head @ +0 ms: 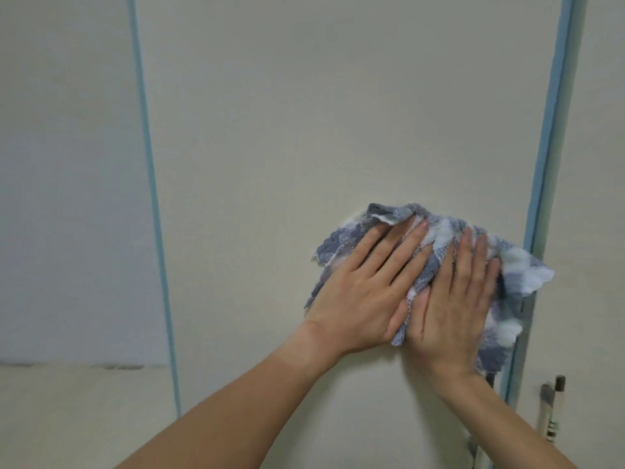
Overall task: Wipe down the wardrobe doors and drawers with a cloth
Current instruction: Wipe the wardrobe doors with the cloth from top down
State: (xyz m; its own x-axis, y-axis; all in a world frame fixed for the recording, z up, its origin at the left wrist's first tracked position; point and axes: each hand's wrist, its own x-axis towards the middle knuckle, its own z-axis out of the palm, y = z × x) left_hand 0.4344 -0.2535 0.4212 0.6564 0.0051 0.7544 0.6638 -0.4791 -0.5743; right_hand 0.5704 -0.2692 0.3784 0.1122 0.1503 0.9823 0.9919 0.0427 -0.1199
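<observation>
A blue, grey and white patterned cloth (517, 275) is pressed flat against a cream wardrobe door (321, 113), near the door's right edge. My left hand (365, 289) lies flat on the cloth's left part, fingers spread and pointing up to the right. My right hand (453, 306) lies flat on its middle, fingers pointing up, thumb beside my left hand. Both palms press the cloth onto the door; the cloth's centre is hidden under them.
Blue trim strips run down the door's left edge (152, 198) and right edge (548, 164). Another cream panel (67, 164) lies to the left. Metal door handles (551, 411) sit at the lower right, just below the cloth.
</observation>
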